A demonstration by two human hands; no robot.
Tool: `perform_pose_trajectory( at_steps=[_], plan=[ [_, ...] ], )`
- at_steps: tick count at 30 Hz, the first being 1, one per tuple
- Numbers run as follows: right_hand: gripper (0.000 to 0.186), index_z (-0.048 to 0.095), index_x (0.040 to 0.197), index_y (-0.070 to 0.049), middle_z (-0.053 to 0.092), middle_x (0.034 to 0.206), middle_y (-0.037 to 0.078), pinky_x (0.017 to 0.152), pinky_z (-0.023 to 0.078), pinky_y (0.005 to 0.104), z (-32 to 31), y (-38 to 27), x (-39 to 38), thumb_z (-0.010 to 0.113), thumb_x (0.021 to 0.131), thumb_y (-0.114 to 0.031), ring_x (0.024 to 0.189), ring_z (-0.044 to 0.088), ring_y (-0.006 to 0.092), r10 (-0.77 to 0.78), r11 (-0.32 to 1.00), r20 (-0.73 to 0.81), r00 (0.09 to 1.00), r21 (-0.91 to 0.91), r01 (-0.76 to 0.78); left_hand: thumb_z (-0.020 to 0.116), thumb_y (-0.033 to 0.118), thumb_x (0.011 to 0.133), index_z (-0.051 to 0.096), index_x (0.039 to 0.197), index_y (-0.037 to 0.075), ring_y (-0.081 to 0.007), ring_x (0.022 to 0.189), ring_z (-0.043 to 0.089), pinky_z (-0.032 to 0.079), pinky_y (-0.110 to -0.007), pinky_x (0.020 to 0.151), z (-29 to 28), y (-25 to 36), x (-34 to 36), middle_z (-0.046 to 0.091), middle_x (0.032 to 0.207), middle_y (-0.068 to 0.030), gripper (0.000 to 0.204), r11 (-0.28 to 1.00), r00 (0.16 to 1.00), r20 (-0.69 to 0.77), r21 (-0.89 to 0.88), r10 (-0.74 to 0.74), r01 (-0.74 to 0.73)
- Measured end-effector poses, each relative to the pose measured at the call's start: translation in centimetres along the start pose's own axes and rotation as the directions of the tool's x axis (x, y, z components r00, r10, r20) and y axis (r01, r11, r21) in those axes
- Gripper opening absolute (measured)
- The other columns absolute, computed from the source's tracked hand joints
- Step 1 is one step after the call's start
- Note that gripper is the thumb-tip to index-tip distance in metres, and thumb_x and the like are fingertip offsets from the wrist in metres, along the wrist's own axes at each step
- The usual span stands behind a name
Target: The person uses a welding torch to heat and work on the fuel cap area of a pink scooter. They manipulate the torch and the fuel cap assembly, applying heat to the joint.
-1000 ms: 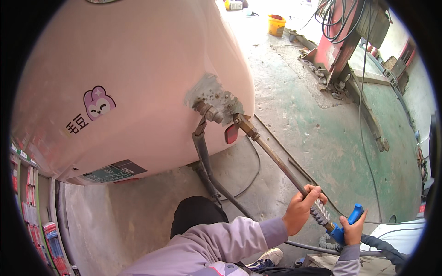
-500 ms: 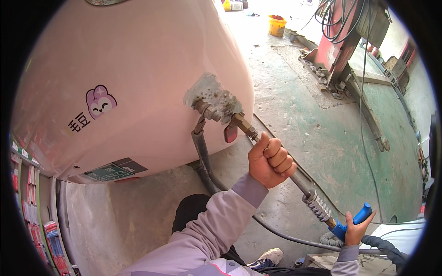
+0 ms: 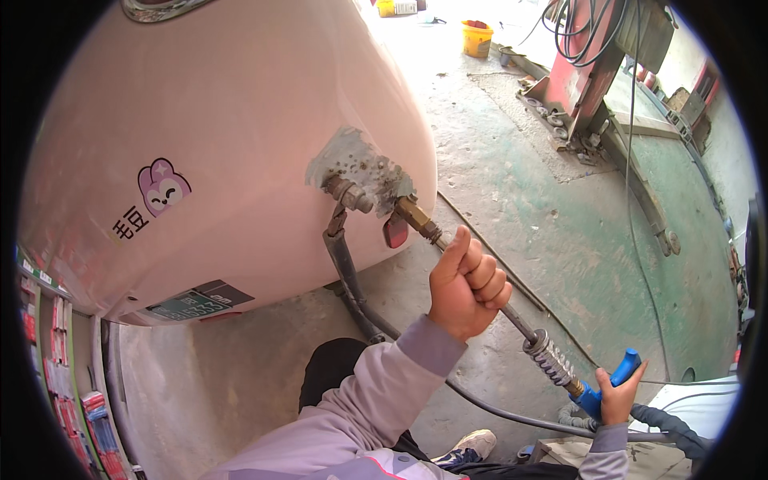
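Note:
My left hand (image 3: 468,284) is closed in a fist round the metal shaft of a slide-hammer dent puller (image 3: 518,324). At the tool's near end, my right hand (image 3: 616,394) holds the blue handle (image 3: 626,366), its thumb and one finger partly raised. A coil spring (image 3: 552,358) surrounds the shaft between the hands. The brass-coloured head (image 3: 414,214) meets the lower right edge of a scraped grey patch (image 3: 364,164) on a pink car body (image 3: 264,152). Small dark spots mark the patch. Just left of the head, a metal fitting (image 3: 349,195) with a thick cable (image 3: 342,260) touches the same patch.
Dark hoses (image 3: 496,410) run over the floor beneath my arms. A red lift post (image 3: 578,72) with a low arm (image 3: 640,192) stands at the far right. A yellow bucket (image 3: 477,40) sits at the back. Shelves of small packages (image 3: 60,360) line the left edge.
The car and its patch appear shifted slightly left and down in the picture. Both hands keep their hold on the dent puller, and its head stays at the patch.

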State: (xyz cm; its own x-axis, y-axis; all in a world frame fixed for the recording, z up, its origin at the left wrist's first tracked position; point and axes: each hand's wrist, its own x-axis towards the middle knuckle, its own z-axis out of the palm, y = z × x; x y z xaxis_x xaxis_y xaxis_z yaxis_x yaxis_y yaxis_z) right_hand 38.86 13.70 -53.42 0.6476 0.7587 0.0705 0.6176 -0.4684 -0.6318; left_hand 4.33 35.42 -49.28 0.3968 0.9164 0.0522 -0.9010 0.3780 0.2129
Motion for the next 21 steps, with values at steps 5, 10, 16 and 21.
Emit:
perform_pose_trajectory(
  at_steps=[5,10,16,21],
  plan=[
    [0.136,0.002,0.153,0.017,0.05,0.137,0.04,0.106,0.044,0.0368,0.9,0.0,-0.4,0.09,0.066,-0.039,0.127,0.056,0.0413,0.217,0.963,0.485,0.847,-0.248,-0.105,0.049,0.051,0.105,0.03,0.07,0.018,-0.0108,0.047,0.022,0.025,-0.03,0.044,3.0,-0.8,-1.1,0.021,0.057,0.005,0.052,0.957,0.834,-0.507,0.276,0.22,-0.084],
    [0.133,0.005,0.153,0.018,0.048,0.139,0.039,0.107,0.044,0.0362,1.9,1.2,-0.3,0.091,0.066,-0.037,0.129,0.054,0.0407,0.215,0.964,0.515,0.83,-0.247,-0.096,0.047,0.046,0.107,0.037,0.083,0.016,-0.0105,0.052,0.029,0.031,-0.03,0.05,4.1,-1.6,-2.1,0.03,0.065,0.0044,0.04,0.942,0.802,-0.529,0.316,0.277,-0.117],
    [0.128,0.006,0.153,0.017,0.04,0.147,0.039,0.111,0.039,0.037,1.1,2.4,-0.1,0.087,0.068,-0.032,0.136,0.048,0.0408,0.208,0.977,0.436,0.876,-0.141,-0.161,0.044,0.041,0.109,0.04,0.088,0.015,-0.0127,0.062,0.036,0.038,-0.032,0.062,3.7,-2.8,-2.5,0.036,0.072,0.0018,0.034,0.955,0.853,-0.462,0.271,0.242,-0.124],
    [0.124,0.006,0.154,0.016,0.04,0.147,0.038,0.112,0.038,0.0368,1.7,3.1,-0.2,0.084,0.069,-0.031,0.136,0.047,0.0409,0.161,0.983,0.388,0.907,-0.149,-0.111,0.043,0.041,0.109,0.04,0.088,0.016,-0.0127,0.062,0.036,0.038,-0.032,0.062,3.1,-2.0,-1.5,0.035,0.072,0.0021,0.033,0.955,0.87,-0.45,0.287,0.201,-0.073]
  ],
)
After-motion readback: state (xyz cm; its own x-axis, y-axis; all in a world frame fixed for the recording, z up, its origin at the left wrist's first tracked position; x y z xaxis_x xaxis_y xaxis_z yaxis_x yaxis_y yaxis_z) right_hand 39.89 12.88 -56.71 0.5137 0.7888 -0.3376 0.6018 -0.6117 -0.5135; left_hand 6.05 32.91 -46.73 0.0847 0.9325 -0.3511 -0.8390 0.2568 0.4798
